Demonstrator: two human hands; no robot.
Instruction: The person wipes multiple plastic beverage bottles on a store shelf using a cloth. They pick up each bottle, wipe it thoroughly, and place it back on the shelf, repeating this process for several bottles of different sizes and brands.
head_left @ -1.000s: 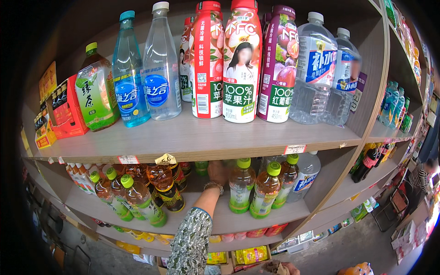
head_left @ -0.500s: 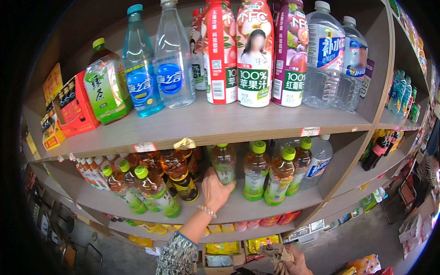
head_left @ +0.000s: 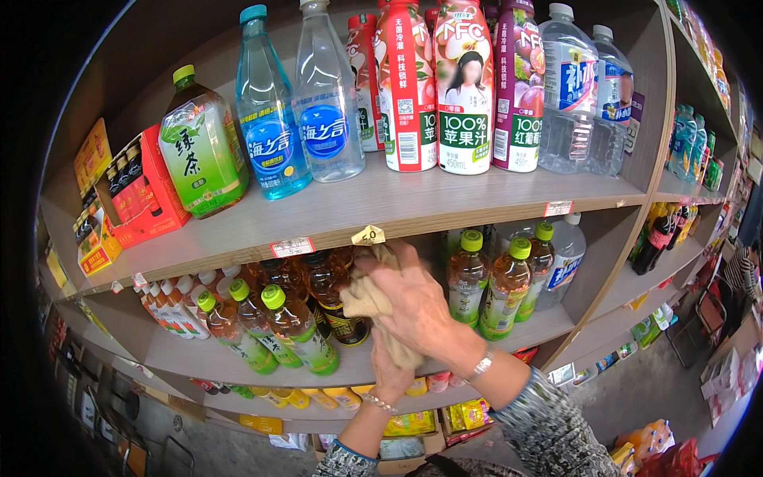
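On the lower shelf, my right hand [head_left: 421, 310] is closed on a crumpled beige cloth [head_left: 367, 298], just under the upper shelf's edge. Below the cloth is my left hand [head_left: 389, 370], wearing a beaded bracelet, its fingers mostly covered. It was wrapped around a green-capped tea bottle half a second ago and keeps a curled grip; the cloth and my right hand now hide that bottle. Beside the cloth stand a dark-labelled amber bottle [head_left: 338, 298] and several green-capped tea bottles [head_left: 306, 334]. More green-capped bottles [head_left: 502, 294] stand to the right of my hands.
The upper shelf [head_left: 334, 215] holds a large green tea bottle [head_left: 205, 147], two blue-labelled bottles, red juice bottles [head_left: 463, 95] and clear drink bottles [head_left: 568, 79]. Price tags hang along its edge. Packages in cartons [head_left: 409, 445] lie below; a side shelf [head_left: 691, 278] is at the right.
My right hand has risen from the lower right with the cloth to the bottle at my left hand. The view has shifted, so the shelves appear slightly farther right.
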